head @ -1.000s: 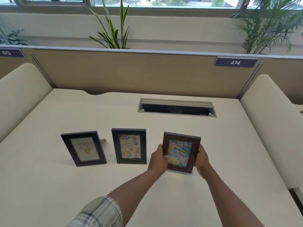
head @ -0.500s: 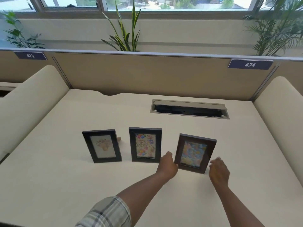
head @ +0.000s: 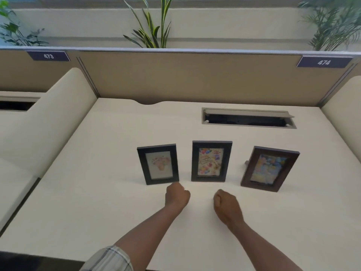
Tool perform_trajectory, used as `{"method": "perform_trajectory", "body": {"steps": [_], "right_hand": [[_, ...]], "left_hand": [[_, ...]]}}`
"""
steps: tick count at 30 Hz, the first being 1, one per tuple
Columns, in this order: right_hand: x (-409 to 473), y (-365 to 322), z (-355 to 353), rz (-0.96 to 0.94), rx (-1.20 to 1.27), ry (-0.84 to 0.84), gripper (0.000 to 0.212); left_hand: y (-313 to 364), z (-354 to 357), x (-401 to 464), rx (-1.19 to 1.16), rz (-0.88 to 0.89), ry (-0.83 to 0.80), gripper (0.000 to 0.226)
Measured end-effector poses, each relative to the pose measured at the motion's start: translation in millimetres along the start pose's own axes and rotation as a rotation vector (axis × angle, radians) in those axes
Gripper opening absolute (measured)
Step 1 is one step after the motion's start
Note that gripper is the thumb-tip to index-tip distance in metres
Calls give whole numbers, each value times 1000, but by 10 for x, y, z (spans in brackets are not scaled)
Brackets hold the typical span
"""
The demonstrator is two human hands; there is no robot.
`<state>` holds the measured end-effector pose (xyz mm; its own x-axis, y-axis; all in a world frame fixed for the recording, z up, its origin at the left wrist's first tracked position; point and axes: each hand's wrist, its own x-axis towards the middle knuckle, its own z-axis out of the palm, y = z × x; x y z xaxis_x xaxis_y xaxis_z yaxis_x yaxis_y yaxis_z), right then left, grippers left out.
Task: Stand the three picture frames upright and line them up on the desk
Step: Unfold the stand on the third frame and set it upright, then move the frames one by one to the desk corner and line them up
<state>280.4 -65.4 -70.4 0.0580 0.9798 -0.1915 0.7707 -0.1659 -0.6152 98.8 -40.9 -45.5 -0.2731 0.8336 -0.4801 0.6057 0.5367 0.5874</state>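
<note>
Three picture frames stand upright in a row on the cream desk [head: 78, 192], their fronts facing the camera. The left black frame [head: 158, 164] holds a pale picture with a pinkish shape, the middle black frame [head: 211, 161] holds a bright card with balloons, and the brown frame [head: 270, 168] on the right holds a blurred blue and yellow picture and sits turned a little, with part of its back stand showing at its left edge. The gaps between them are not equal, the brown frame being further from the middle one. Both hands rest low in front of the row, curled into loose fists and holding nothing: the left hand [head: 176, 195] lies just below the lower right corner of the left black frame, and the right hand [head: 226, 207] lies below the middle one, apart from it. A cable slot [head: 248, 118] is set in the desk behind the frames, and a tan partition [head: 185, 75] carries plates numbered 473 and 474.
</note>
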Motion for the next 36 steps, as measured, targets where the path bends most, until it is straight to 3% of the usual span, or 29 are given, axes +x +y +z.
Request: {"method": "perform_trajectory", "body": {"steps": [4, 8, 11, 13, 18, 21, 26, 31, 36], "right_hand": [[-37, -780, 592, -66, 50, -80, 19], [18, -1270, 847, 50, 174, -35, 39], [103, -1430, 855, 88, 178, 27, 51], [170, -1546, 849, 80, 174, 41, 53], [324, -1647, 813, 52, 207, 34, 49], [412, -1638, 809, 33, 199, 24, 41], [565, -1655, 854, 20, 178, 68, 9], [989, -1958, 859, -32, 149, 84, 15], [1577, -2396, 957, -74, 174, 42, 19]], "left_hand": [[-542, -547, 100, 4, -124, 38, 7], [-862, -925, 238, -25, -212, 177, 31], [-886, -1167, 426, -182, -67, 204, 53], [-840, -1357, 580, -277, 54, 123, 56], [-610, -1497, 792, -433, 160, -79, 61], [-540, -1436, 842, -526, 210, -148, 58], [-466, -1439, 934, -641, 227, -211, 57], [-341, -1765, 1266, -618, 267, -155, 56], [-262, -2156, 1797, -583, 271, 49, 40]]}}
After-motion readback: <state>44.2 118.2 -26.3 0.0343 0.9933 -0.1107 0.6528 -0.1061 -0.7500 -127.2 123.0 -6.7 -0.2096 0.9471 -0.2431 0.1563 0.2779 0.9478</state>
